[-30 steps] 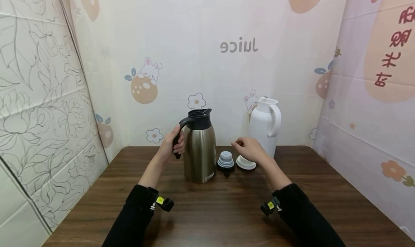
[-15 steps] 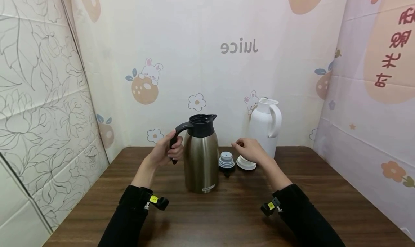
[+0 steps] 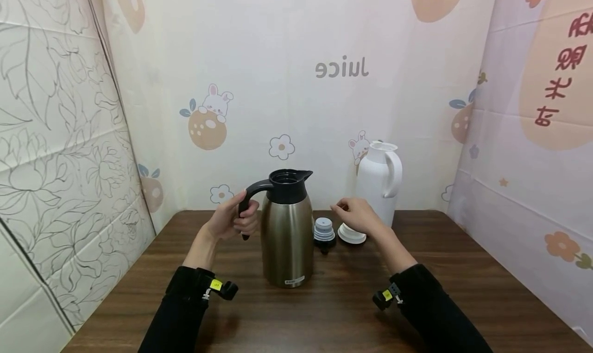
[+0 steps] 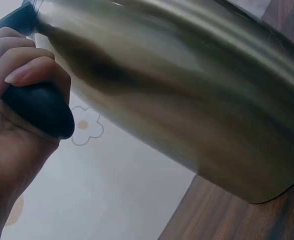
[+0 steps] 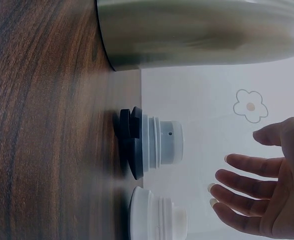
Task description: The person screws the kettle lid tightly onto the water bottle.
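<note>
My left hand [image 3: 230,218] grips the black handle [image 4: 42,110] of a bronze steel thermos jug [image 3: 288,242], fingers curled round it. The jug is upright on the table, its black mouth uncovered and its spout towards the right. My right hand [image 3: 355,212] hangs over the lids with nothing in it; in the right wrist view its fingers [image 5: 247,185] are loosely bent. Below it are a black and grey stopper lid [image 5: 159,142], grey side up, and a white lid [image 3: 351,233]. Part of the white lid is hidden by the right hand.
A white thermos jug [image 3: 379,180] with its top uncovered stands behind the right forearm. The dark wooden table [image 3: 343,312] ends at a printed cloth wall [image 3: 296,106] at the back, with more cloth on both sides.
The left hand has brought the bronze jug down and nearer to me; its tilt has eased to upright. The right hand has stayed where it was.
</note>
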{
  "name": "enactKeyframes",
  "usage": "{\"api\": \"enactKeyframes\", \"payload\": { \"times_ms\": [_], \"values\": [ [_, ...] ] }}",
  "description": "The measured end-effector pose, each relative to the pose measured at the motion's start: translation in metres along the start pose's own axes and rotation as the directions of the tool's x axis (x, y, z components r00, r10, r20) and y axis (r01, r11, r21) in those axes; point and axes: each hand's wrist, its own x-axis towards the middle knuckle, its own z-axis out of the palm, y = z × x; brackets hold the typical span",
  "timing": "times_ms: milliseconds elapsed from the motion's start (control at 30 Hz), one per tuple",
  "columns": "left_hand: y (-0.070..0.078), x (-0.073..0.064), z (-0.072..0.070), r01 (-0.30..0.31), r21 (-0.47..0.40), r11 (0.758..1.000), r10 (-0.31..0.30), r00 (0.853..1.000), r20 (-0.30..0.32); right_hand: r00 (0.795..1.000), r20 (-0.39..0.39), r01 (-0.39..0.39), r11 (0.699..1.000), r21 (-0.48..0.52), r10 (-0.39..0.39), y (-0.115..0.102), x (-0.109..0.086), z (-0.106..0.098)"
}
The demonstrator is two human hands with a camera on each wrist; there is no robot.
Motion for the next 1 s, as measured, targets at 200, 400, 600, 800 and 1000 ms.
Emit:
{"api": "enactKeyframes", "payload": {
  "times_ms": [200, 400, 600, 800, 1000],
  "values": [
    [0.002, 0.001, 0.002, -0.032, 0.016, 0.999, 0.034, 0.996, -0.088, 1.000, 0.000, -0.010, 1.000, 0.002, 0.010, 0.002, 0.000, 0.000],
    [0.001, -0.003, 0.003, -0.035, 0.080, 0.996, 0.056, 0.956, -0.287, 1.000, 0.020, 0.011, 1.000, 0.011, -0.011, -0.004, -0.002, -0.001],
    [0.004, -0.001, 0.003, 0.001, 0.158, 0.987, 0.063, 0.914, -0.400, 0.999, 0.023, 0.029, 0.999, 0.016, -0.029, -0.009, -0.002, -0.003],
    [0.013, 0.011, 0.013, 0.159, 0.298, 0.941, 0.061, 0.788, -0.613, 0.999, 0.024, 0.030, 0.999, 0.010, -0.031, -0.009, -0.001, -0.002],
    [0.022, 0.023, 0.025, 0.256, 0.278, 0.926, 0.022, 0.699, -0.715, 1.000, 0.019, 0.023, 1.000, 0.010, -0.024, -0.007, 0.000, -0.001]
  ]
}}
